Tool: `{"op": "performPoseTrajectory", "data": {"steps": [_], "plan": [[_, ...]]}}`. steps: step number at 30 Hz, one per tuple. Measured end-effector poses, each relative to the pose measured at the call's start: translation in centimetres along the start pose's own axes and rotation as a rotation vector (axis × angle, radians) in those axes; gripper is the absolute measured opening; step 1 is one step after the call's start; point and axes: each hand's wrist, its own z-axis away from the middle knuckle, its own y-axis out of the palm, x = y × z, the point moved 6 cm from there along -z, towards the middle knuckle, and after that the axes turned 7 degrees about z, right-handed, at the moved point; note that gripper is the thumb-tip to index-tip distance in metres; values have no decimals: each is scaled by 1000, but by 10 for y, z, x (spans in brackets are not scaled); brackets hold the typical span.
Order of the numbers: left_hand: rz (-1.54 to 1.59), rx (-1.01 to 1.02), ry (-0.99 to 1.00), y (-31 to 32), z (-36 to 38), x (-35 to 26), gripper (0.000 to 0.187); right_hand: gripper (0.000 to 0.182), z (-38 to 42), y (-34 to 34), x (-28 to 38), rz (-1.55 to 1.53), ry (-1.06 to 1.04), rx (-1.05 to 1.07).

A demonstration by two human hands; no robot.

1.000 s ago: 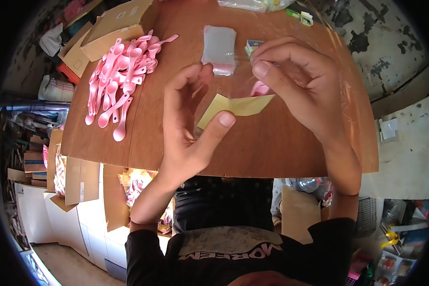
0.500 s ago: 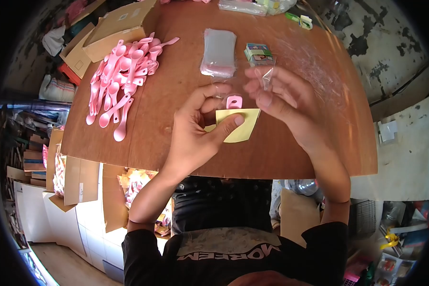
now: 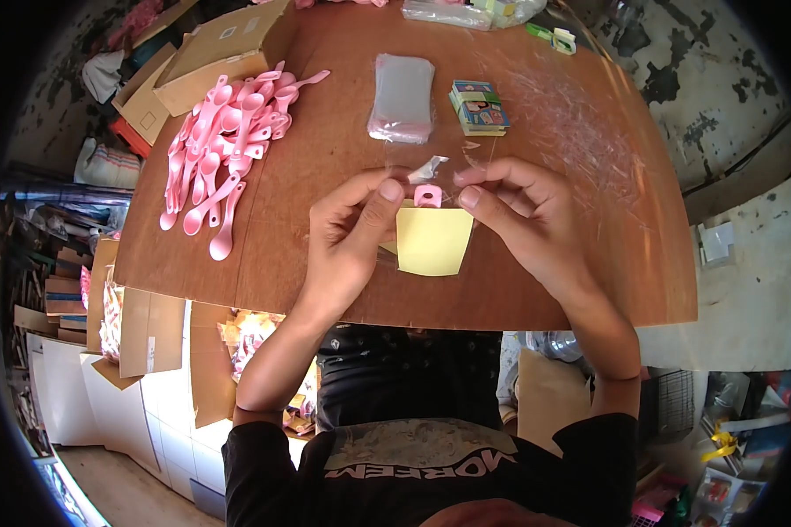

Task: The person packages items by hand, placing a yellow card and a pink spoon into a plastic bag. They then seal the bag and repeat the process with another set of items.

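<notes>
A clear plastic bag (image 3: 432, 167) is stretched between my two hands over the near part of the table. My left hand (image 3: 350, 227) pinches its left side between thumb and fingers. On the right side, the thumb and fingers of my right hand (image 3: 526, 212) are closed on the film. A yellow card (image 3: 433, 241) hangs between the hands, its blank face toward me. Above the card's top edge shows the holed end of a pink spoon handle (image 3: 428, 196); the rest of the spoon is hidden.
Many pink spoons (image 3: 228, 145) lie heaped at the left, beside a cardboard box (image 3: 228, 53). Beyond my hands are a stack of clear bags (image 3: 402, 97) and a banded stack of printed cards (image 3: 480, 107). Loose film (image 3: 580, 132) lies to the right.
My left thumb has moved off the yellow card to the bag's side. My right hand has come down and in to the bag's other side. The card now faces me more squarely.
</notes>
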Motion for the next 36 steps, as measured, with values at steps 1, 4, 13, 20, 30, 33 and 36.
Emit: {"op": "performPoseTrajectory", "data": {"steps": [1,4,13,20,30,33,36], "plan": [[1,0,0,0,0,1,30,17,1,0,-1,-1,13,5],[-88,-44,55,-2,1,-3,28,18,1,1,0,3,14,8],[-123,18,96,-2,0,-9,25,16,5,-5,-4,-2,-70,-4],[-122,93,102,-7,1,-13,20,14,5,-7,-6,-99,-45,41],[-310,249,194,-9,1,-20,18,21,4,-6,-7,92,-201,229],[-145,246,182,-11,-1,-16,18,21,3,-5,-9,40,-260,226],[-129,304,172,-14,-1,-16,14,17,3,-3,-10,-75,-250,219]]}}
